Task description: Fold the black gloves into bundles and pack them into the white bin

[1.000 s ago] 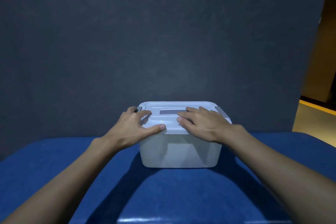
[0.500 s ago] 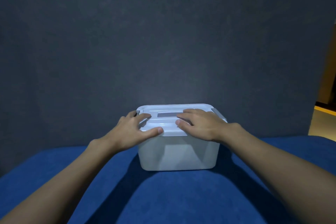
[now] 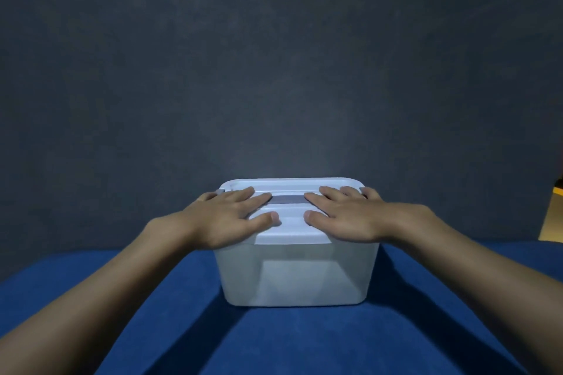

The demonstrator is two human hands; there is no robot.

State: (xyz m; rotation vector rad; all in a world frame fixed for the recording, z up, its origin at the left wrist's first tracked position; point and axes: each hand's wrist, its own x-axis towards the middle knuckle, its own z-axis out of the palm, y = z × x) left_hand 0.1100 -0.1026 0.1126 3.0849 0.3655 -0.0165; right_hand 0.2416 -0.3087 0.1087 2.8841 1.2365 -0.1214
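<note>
Under both forearms, a deep blue, velvety cloth over the worktop. Beyond the fingers, a plain dark grey wall filling the upper view. Well to the right of the right hand, a sliver of warm yellow light at the frame edge. Directly beneath the fingers, the white bin, standing on the cloth with its lid on. Flat on the lid, left hand and right hand, fingers straight and slightly spread, gripping nothing, thumbs near the front edge. Between the two sets of fingers, a grey strip set in the lid; any marking on it too dim to read. Just outside the left fingers, a grey clip, half covered. Bin contents hidden by the lid and cloudy walls. Forearms cut off at the bottom corners.
</note>
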